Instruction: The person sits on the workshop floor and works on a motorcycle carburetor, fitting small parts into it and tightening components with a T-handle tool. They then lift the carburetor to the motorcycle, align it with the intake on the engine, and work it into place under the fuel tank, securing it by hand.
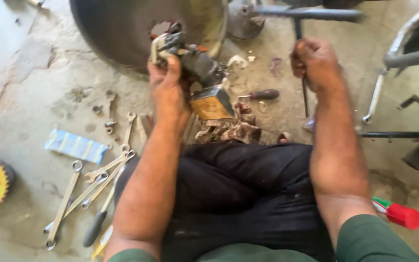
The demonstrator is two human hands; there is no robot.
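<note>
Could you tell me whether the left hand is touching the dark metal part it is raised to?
Touching. The head view shows the left hand wrapped around the dark metal part, thumb and fingers pressed against it with no gap.

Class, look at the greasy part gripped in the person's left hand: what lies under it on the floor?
Under the greasy part in the left hand lies a crumpled rag on the concrete floor. The floor beneath the rag is covered.

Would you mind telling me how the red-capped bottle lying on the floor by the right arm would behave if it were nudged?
The bottle lies on its side and looks round, so it would probably roll on the concrete floor. It seems to be plastic, so likely light and not fragile. Its cap looks smooth, perhaps slippery in greasy fingers.
</note>
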